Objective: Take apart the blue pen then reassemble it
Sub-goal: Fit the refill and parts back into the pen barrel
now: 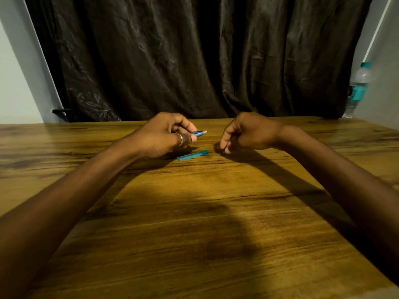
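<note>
Head view: left hand (166, 134) pinched on blue pen (199, 133), tip poking out; cap (192, 155) lies on surface (194, 212) just below. Right hand (244, 132) curled, fingertips touching surface, possibly pinching small part; unclear. Risk: loose part rolling off

dark curtain (194, 57), water btl (358, 87), wood table (194, 212)

On the table (194, 212), a pen cap (192, 155) is laid between the left hand (164, 134), by which the pen body (199, 133) is held above it, and the right hand (244, 132), with a curtain (194, 57) hung behind and a bottle (358, 87) stood far right.
</note>
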### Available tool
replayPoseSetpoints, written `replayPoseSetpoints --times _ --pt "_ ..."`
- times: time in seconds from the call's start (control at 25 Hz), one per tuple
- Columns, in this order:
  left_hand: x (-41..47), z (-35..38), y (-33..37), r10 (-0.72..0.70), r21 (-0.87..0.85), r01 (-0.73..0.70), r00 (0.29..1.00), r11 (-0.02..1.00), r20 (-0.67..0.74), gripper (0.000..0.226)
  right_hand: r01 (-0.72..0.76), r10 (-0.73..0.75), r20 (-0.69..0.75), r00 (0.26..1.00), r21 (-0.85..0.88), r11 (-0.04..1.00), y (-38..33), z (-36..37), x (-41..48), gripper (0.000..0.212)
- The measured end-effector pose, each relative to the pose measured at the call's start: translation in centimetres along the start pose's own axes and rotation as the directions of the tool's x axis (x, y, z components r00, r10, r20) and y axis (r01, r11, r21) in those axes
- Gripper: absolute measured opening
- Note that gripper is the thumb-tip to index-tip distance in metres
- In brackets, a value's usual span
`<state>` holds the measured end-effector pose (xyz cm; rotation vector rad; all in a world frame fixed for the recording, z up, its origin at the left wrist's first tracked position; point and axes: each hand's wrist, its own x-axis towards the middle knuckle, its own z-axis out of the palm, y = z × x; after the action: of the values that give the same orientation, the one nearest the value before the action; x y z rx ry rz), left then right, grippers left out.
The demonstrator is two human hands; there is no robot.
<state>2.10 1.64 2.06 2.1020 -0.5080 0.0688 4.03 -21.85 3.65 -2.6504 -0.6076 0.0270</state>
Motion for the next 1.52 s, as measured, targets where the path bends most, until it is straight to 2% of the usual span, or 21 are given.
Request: replayPoseSetpoints --times 0.16,0.28,0.64,0.92,1.24,1.52 --pt "0.1 0.0 0.0 -0.001 -0.025 0.002 1.000 1.000 0.005 0.015 0.033 0.028 -0.165 0.986 0.360 0.932 -0.5 -0.2 0.0 0.015" --pt "0.0 0.0 0.1 0.017 -0.013 -0.017 1.000 1.000 -0.004 0.017 0.088 0.016 -0.211 0.977 0.476 0.875 -1.2 0.0 -0.1 0.015" --pt "0.1 0.0 0.0 0.047 0.004 -0.047 0.999 0.999 -0.009 0.015 0.097 0.010 -0.208 0.978 0.499 0.861 -1.4 0.4 0.2 0.014" --pt "-0.2 0.3 0.4 0.044 -0.011 -0.044 0.999 0.999 -0.012 0.022 0.103 -0.001 -0.197 0.980 0.505 0.857 -1.7 0.6 0.0 0.013" --pt "-0.2 0.1 0.3 0.034 -0.058 -0.036 0.999 0.998 -0.039 0.017 0.113 0.019 -0.236 0.972 0.533 0.838 -2.2 0.4 -0.4 0.013" --pt "-0.1 0.1 0.1 0.093 -0.073 -0.095 0.995 0.993 -0.029 0.015 0.129 0.008 -0.238 0.971 0.554 0.822 -2.3 0.6 -0.4 0.011"
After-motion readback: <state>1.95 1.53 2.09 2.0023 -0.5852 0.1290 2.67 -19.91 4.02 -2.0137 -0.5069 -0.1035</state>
